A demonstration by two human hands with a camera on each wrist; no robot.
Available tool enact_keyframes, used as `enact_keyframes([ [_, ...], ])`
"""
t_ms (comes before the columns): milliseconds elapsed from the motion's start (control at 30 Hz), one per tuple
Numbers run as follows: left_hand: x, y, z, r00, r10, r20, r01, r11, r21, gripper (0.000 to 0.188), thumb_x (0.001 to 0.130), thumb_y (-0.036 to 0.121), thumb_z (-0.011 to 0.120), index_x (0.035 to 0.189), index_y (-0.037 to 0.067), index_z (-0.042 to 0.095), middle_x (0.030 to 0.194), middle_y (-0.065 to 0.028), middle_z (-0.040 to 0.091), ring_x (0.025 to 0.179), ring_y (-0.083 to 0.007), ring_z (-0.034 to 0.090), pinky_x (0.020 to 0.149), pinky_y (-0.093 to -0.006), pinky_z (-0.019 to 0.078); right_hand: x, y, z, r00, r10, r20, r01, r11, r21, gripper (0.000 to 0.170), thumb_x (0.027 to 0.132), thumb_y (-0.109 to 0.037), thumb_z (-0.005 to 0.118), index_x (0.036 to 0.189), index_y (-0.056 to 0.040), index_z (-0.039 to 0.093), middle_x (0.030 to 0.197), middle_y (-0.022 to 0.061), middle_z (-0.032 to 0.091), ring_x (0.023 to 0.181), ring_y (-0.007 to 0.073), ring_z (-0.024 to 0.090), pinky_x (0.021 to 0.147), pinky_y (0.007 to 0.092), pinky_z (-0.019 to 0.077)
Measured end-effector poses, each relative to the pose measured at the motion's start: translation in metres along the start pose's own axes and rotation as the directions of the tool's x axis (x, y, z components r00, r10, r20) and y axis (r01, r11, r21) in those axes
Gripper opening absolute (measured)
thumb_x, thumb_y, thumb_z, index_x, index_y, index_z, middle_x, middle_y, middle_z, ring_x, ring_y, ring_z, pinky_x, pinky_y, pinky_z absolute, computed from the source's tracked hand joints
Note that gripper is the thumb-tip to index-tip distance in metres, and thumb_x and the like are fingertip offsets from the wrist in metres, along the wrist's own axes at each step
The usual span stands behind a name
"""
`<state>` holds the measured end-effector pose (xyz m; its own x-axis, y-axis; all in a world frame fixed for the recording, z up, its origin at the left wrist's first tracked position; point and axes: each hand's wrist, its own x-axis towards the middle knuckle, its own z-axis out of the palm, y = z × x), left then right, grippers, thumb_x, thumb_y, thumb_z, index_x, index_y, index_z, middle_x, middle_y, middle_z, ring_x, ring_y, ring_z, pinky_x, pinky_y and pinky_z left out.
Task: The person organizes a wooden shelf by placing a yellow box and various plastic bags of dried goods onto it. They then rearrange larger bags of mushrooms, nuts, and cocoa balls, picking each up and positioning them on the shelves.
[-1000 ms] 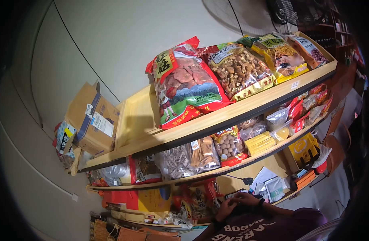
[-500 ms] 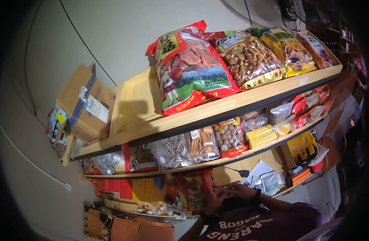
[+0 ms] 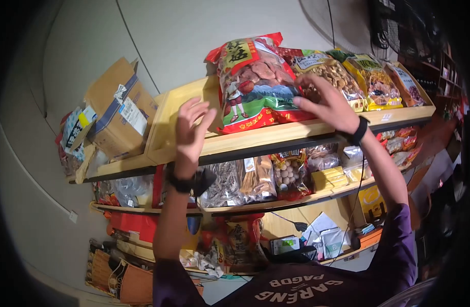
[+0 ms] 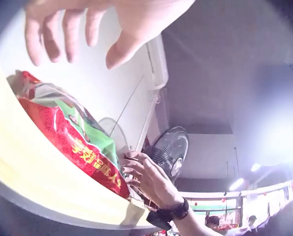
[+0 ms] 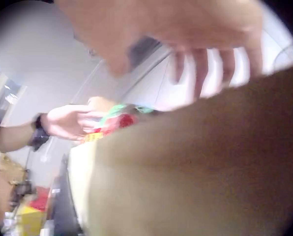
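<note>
A large red food bag with a clear window showing pinkish pieces leans on the wooden top shelf. My left hand is raised at the bag's left side, fingers spread and holding nothing. On the other side, my right hand reaches over the bag's lower right part, thumb and fingers apart. In the left wrist view, the left hand hovers above the bag, and the right hand is close to the bag's far end. The right wrist view is blurred.
To the right stand a bag of brown mushroom pieces, a yellow bag and a white-labelled bag. An opened cardboard box sits at the left end. Lower shelves hold several packs, including yellow bundles. A fan stands beyond.
Both hands were together low in front of the shirt. They have parted and risen to either side of the large red bag. The head view has shifted slightly.
</note>
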<state>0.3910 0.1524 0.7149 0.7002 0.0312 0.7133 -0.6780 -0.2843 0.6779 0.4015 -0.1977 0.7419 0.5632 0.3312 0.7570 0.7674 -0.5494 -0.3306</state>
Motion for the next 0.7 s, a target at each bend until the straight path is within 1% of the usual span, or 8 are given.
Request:
enact_keyframes([
  [67,0.024,-0.009,0.006,0.972,-0.232,0.046,0.234,0.972,-0.035,0.07,0.092,0.032,0.075,0.143,0.001,0.038,0.131,-0.0138,0.056,0.116,-0.0212,0.058,0.093,-0.0324,0.0478,0.02,0.019,-0.002,0.992,0.093,0.091,-0.077,0.983,-0.166,0.072,0.089,-0.06,0.067,0.132,-0.0039,0.054,0.116,0.0218,0.065,0.105,0.0321,0.065,0.09,0.0412,0.0517],
  [100,0.034,-0.011,0.008,0.932,-0.352,0.088,0.357,0.932,-0.055,0.073,0.091,0.033,0.075,0.145,0.001,0.036,0.133,-0.0137,0.054,0.118,-0.0211,0.056,0.094,-0.0323,0.0474,0.03,0.009,-0.011,0.907,0.308,0.288,-0.275,0.95,-0.152,0.092,0.085,-0.073,0.062,0.142,-0.0028,0.047,0.12,0.026,0.064,0.111,0.0358,0.064,0.095,0.043,0.0504],
  [167,0.047,-0.009,0.013,0.839,-0.511,0.185,0.532,0.842,-0.088,0.081,0.091,0.037,0.076,0.148,0.003,0.031,0.128,-0.0113,0.058,0.112,-0.0177,0.06,0.093,-0.0318,0.0506,0.034,0.006,-0.009,0.903,0.31,0.297,-0.224,0.93,-0.29,0.103,0.081,-0.08,0.059,0.147,-0.0029,0.043,0.12,0.026,0.064,0.114,0.0376,0.063,0.097,0.0435,0.0496],
  [267,0.063,-0.029,0.016,0.768,-0.528,0.362,0.622,0.749,-0.228,0.098,0.086,0.041,0.08,0.152,0.0,0.021,0.142,-0.0161,0.05,0.117,-0.0231,0.061,0.099,-0.0342,0.0514,0.037,0.005,-0.006,0.88,0.329,0.343,-0.163,0.887,-0.432,0.117,0.075,-0.089,0.053,0.153,-0.0039,0.036,0.128,0.0269,0.06,0.12,0.0396,0.06,0.103,0.044,0.0463],
  [300,0.064,-0.021,0.018,0.748,-0.523,0.408,0.635,0.743,-0.211,0.083,0.087,0.041,0.079,0.146,0.002,0.036,0.128,-0.0122,0.061,0.103,-0.0193,0.068,0.087,-0.0326,0.0584,0.037,0.003,-0.006,0.867,0.347,0.358,-0.161,0.874,-0.458,0.116,0.076,-0.087,0.055,0.154,-0.0035,0.034,0.133,0.0279,0.056,0.123,0.0404,0.058,0.105,0.0437,0.0451],
  [500,0.069,-0.048,0.033,0.586,-0.57,0.575,0.808,0.455,-0.373,0.061,0.086,0.032,0.082,0.131,0.003,0.053,0.113,-0.0118,0.069,0.097,-0.0218,0.071,0.081,-0.0361,0.0618,0.042,-0.003,-0.004,0.797,0.425,0.43,-0.19,0.852,-0.488,0.119,0.077,-0.082,0.061,0.156,0.0,0.026,0.139,0.0299,0.053,0.126,0.0399,0.056,0.108,0.0424,0.0438],
  [633,0.055,-0.015,0.046,0.725,-0.507,0.467,0.681,0.628,-0.375,0.052,0.087,0.025,0.081,0.129,0.005,0.057,0.115,-0.0123,0.07,0.095,-0.0223,0.073,0.086,-0.0373,0.061,0.039,0.017,0.009,0.908,0.233,0.348,-0.21,0.972,-0.101,0.124,0.069,-0.074,0.077,0.151,0.0053,0.031,0.129,0.0326,0.06,0.122,0.0395,0.06,0.105,0.0401,0.0465],
  [700,0.057,-0.025,0.046,0.795,-0.442,0.415,0.593,0.708,-0.383,0.063,0.083,0.024,0.084,0.134,0.004,0.053,0.121,-0.0121,0.067,0.105,-0.0225,0.068,0.091,-0.0381,0.0577,0.038,0.022,0.008,0.905,0.242,0.35,-0.218,0.97,-0.106,0.12,0.071,-0.069,0.08,0.151,0.0052,0.031,0.138,0.0311,0.054,0.128,0.037,0.056,0.109,0.0383,0.0431],
])
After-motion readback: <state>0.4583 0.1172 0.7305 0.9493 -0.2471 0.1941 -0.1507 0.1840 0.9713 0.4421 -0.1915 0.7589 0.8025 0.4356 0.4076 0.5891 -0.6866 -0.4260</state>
